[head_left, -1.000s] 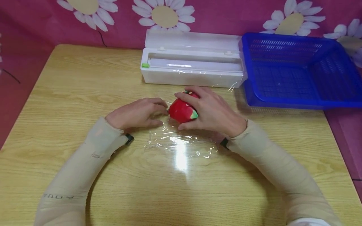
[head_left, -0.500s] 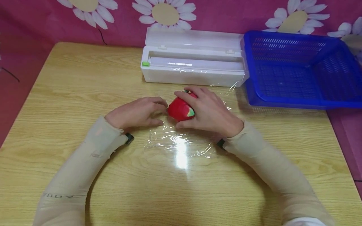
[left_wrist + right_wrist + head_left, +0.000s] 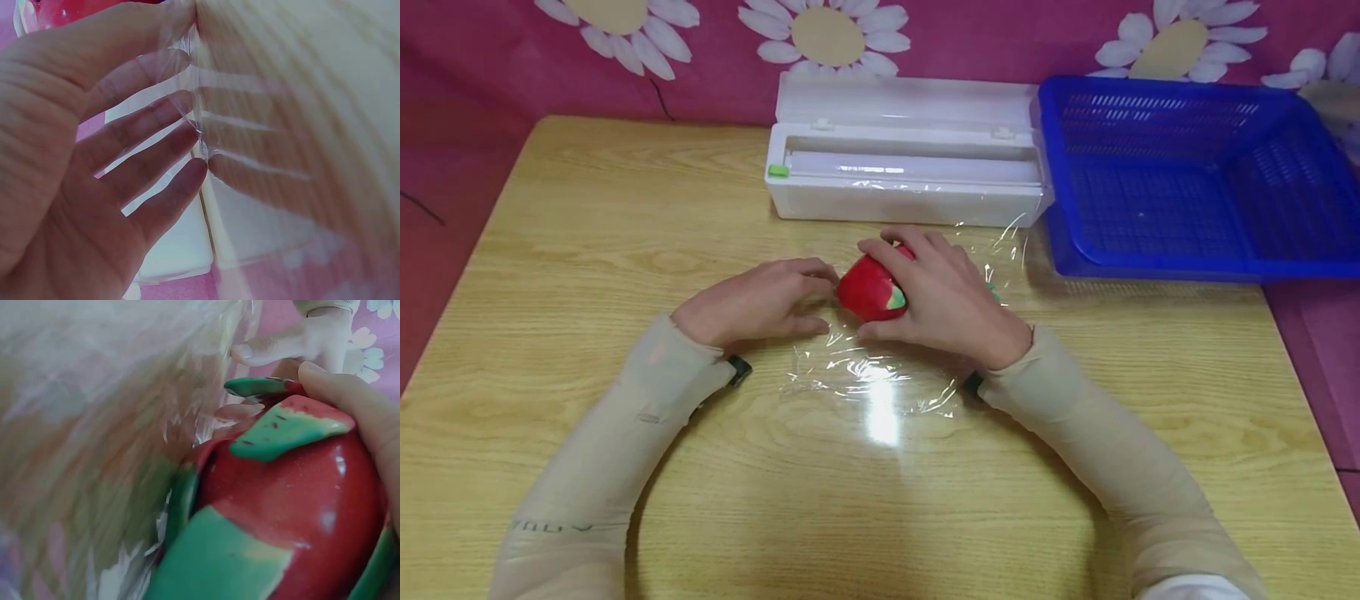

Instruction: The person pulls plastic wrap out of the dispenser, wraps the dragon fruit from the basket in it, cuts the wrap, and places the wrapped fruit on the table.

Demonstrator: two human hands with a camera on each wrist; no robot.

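My right hand (image 3: 943,300) grips a shiny red dragon fruit (image 3: 867,287) with green scale tips, its fingers curled over the far side and the thumb on the near side. In the right wrist view the fruit (image 3: 281,494) fills much of the frame. Beneath the fruit, thin clear cling film (image 3: 850,367) lies wrinkled on the table. Left of the fruit, my left hand (image 3: 752,300) rests with its fingers at the film's edge. The left wrist view shows those fingers (image 3: 144,134) spread and nearly straight, their tips against the film.
Behind the hands stands a white cling film dispenser (image 3: 902,200), lid raised and film roll (image 3: 910,165) showing. Film also stretches near its right end. Beside it at the back right is a blue plastic basket (image 3: 1150,262). A pink cloth with daisies (image 3: 985,42) backs the wooden table (image 3: 880,517).
My right hand and the dragon fruit have shifted slightly left, and the fruit has turned a little. A green tip now shows right of that hand. The left hand stays almost still.
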